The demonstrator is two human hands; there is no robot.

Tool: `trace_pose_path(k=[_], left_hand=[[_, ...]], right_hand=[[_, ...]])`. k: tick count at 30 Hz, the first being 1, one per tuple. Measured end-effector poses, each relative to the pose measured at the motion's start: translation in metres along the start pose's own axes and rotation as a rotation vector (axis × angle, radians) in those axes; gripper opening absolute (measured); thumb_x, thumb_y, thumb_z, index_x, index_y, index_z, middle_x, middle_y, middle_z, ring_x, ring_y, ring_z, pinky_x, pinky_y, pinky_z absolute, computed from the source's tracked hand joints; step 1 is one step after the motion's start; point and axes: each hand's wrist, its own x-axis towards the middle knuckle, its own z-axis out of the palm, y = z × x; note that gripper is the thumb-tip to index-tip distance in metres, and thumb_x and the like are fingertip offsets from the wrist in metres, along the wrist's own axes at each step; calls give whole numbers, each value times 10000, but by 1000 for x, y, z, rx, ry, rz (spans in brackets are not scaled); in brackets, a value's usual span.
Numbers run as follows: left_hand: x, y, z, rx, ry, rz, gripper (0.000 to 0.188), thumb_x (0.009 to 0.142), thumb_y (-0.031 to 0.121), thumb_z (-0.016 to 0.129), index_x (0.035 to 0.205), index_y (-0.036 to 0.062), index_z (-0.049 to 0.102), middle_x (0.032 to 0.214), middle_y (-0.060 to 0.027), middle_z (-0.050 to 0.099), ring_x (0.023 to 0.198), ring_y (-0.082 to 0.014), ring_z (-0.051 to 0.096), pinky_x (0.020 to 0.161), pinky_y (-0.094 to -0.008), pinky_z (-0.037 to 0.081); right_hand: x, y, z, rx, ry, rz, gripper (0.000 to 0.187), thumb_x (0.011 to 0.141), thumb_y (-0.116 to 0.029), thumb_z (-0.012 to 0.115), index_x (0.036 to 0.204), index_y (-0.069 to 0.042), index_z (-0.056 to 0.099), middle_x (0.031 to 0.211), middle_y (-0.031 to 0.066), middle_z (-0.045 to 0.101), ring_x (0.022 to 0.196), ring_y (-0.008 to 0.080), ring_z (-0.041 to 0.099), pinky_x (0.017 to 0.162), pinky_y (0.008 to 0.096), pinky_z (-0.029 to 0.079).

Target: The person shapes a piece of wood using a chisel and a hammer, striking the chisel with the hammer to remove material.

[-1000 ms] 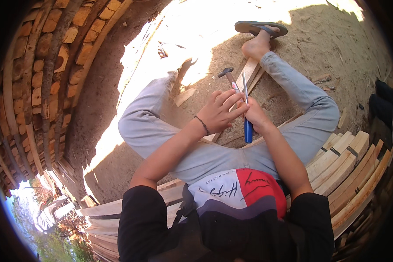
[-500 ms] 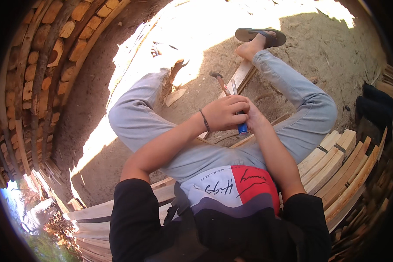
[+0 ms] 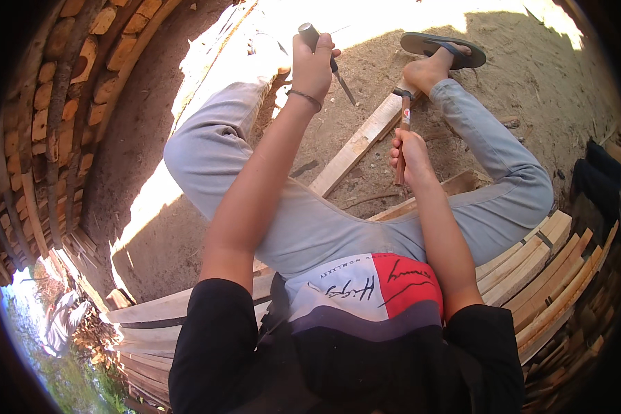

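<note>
Long, pale, flat-sawn wooden plank [image 3: 359, 145]: lies on the sandy brown ground [image 3: 504, 90] between the legs, slanting from near left to far right, likely so that its length is within reach of both hands.
Left hand [image 3: 314, 69]: grasps a slim metal-bladed tool with a dark, grey-ended handle [image 3: 334, 67], raised at the far left of the plank; the fingers wrap the handle, and the blade slants near and right, an angle that seems to turn the edge away from the left leg.
Right hand [image 3: 414, 155]: grasps a dark-headed hammer with a brown wooden handle [image 3: 406, 124] partway along it, butt towards the body, head pointing far; this grip probably suits carrying and steadying. The head overlaps the plank's far end in view; whether they touch, I cannot tell.
Right foot [image 3: 431, 72]: in a dark flat flip-flop [image 3: 421, 45], sits at the plank's far end, perhaps to stop it sliding; actual pressure cannot be judged.
Legs in pale grey trousers [image 3: 217, 152]: spread wide, apparently leaving room between the knees for the tools.
Stacked pale sawn boards [image 3: 524, 252]: near right, beside the hip, bound with dark bands, presumably to hold them together.
Piled brown cut timber [image 3: 83, 58]: far left, behind upright poles that seem to retain it.
</note>
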Motion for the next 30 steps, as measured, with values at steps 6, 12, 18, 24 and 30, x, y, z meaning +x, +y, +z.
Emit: trace_pose_path(k=[6, 12, 18, 24, 30], left_hand=[[-14, -74, 32, 251, -272, -242, 344, 989, 278, 684, 1166, 51, 497, 930, -77, 628, 840, -163, 641, 736, -327, 524], [-20, -97, 49, 595, -452, -65, 474, 960, 288, 729, 1296, 41, 504, 1070, -119, 678, 969, -222, 704, 850, -361, 575], [-21, -115, 45, 261, -446, -199, 495, 984, 277, 685, 1308, 35, 399, 989, -138, 665, 866, -228, 701, 770, -373, 567], [-28, -125, 48, 382, -381, -67, 437, 1006, 276, 618, 1255, 67, 327, 982, -169, 600, 871, -293, 642, 802, -444, 514], [-27, -110, 55, 568, -642, -132, 534, 954, 188, 720, 1331, 52, 368, 1200, -210, 645, 1117, -266, 691, 945, -403, 557]], right_hand=[[-11, -18, -22, 64, -32, -124, 99, 990, -156, 550, 1062, -106, 503, 770, -31, 493, 567, 56, 475, 459, 235, 393], [-20, -24, -33, -53, 11, -261, 167, 1014, -128, 530, 1167, -65, 510, 802, -22, 501, 567, 52, 475, 472, 229, 412], [-27, -35, -28, -102, -44, -324, 260, 1029, -138, 551, 1258, -19, 518, 820, -13, 529, 577, 47, 511, 483, 229, 465], [-40, -47, -35, -167, -56, -391, 298, 1027, -158, 574, 1283, -11, 536, 830, -25, 541, 570, 35, 518, 501, 214, 497], [-42, -65, -53, -324, -94, -420, 310, 1061, -228, 544, 1293, -22, 558, 827, -31, 531, 542, 31, 499, 463, 216, 453]])
